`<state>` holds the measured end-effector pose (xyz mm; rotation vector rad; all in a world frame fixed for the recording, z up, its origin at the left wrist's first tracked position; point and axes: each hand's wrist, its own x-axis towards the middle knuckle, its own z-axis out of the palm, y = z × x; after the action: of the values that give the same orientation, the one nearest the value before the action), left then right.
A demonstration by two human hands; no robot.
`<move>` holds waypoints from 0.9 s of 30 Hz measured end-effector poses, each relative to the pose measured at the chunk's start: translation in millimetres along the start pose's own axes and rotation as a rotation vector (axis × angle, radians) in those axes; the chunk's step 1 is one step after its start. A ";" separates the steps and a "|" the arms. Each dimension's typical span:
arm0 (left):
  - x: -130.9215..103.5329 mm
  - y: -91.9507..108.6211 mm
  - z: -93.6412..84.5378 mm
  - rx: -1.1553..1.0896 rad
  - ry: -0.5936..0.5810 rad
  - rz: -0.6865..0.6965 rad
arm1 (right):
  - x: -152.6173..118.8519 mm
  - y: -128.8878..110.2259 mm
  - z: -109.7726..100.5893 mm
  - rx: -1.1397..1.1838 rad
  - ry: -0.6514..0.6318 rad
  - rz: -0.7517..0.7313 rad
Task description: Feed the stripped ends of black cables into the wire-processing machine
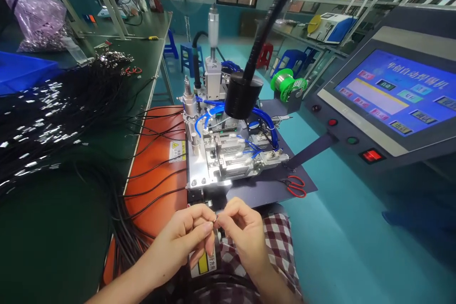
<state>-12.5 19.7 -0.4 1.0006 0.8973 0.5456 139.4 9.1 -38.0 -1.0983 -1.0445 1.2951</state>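
My left hand [190, 235] and my right hand [244, 235] meet fingertip to fingertip in front of the metal machine [228, 152]. Between them is a tiny shiny piece [215, 218], pinched by thumb and forefinger on both sides; its shape is too small to make out. Just beneath my left hand, a yellow and white label [203, 266] shows in part. Thin black cables [156, 194] run from the machine's left edge across the orange surface [160, 152]. Checkered cloth [280, 242] lies below my right hand.
Red-handled scissors [296, 186] rest on the dark plate at right. A screen panel [399, 90] stands farther right. A black lamp head [243, 95] hangs over the machine. Bundled black cables [53, 109] and a blue tray [24, 72] cover the left table. A green spool [287, 84] stands behind.
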 end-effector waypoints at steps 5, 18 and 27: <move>0.4 6.5 -0.5 -0.014 -0.001 -0.034 | -1.5 4.8 -5.6 0.019 -0.044 -0.071; -4.2 10.9 -5.6 0.075 -0.095 -0.063 | 12.6 -18.1 -27.8 -0.820 -0.294 -0.791; -3.8 8.7 -6.2 0.114 -0.120 -0.065 | 14.7 -16.2 -31.1 -0.801 -0.335 -0.841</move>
<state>-19.7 23.8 7.3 1.0915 0.8582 0.3792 173.2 23.5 -28.2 -0.8161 -2.0957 0.3547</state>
